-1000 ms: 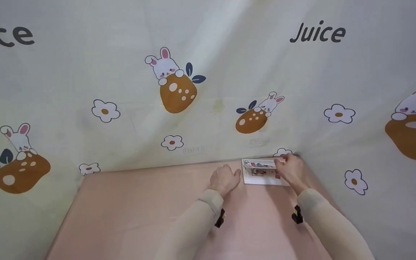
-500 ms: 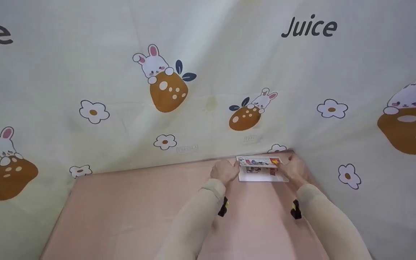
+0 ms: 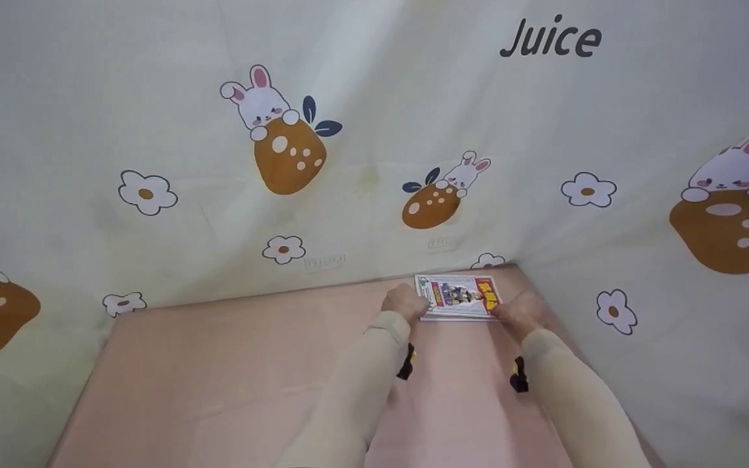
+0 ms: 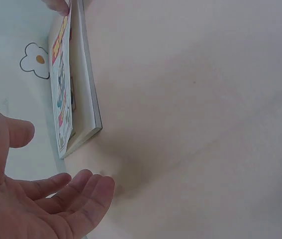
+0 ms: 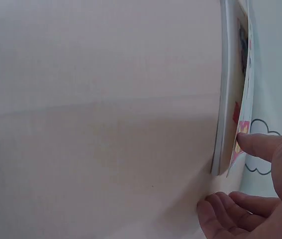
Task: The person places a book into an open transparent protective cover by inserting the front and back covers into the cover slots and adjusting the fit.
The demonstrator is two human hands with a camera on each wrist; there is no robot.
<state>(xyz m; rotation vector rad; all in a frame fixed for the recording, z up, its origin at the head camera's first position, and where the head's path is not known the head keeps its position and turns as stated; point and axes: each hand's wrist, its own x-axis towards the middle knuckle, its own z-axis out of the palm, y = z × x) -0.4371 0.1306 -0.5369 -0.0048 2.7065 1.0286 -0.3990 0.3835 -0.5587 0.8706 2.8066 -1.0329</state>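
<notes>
A thin book (image 3: pixel 460 296) with a colourful printed cover lies on the pink surface near its far right corner. Its cover (image 4: pixel 61 94) is slightly raised from the white pages beneath. My left hand (image 3: pixel 402 300) is at the book's left edge; in the left wrist view that hand (image 4: pixel 41 199) shows palm and loosely bent fingers, with a gap to the book. At the right end, my right hand (image 3: pixel 519 310) touches the cover with its thumb (image 5: pixel 260 145). The other right fingers (image 5: pixel 230 219) bend loosely beside the book, away from the cover.
The pink surface (image 3: pixel 238 377) stretches to the left and toward me. Behind it and along the right hangs a pale cloth (image 3: pixel 361 117) printed with rabbits, flowers and the word Juice. A black piece (image 3: pixel 407 363) shows under each wrist.
The raised cover has come down toward me, and its printed face now shows fully. My left hand has moved up to the book's left edge; my right hand has lowered with the cover.
</notes>
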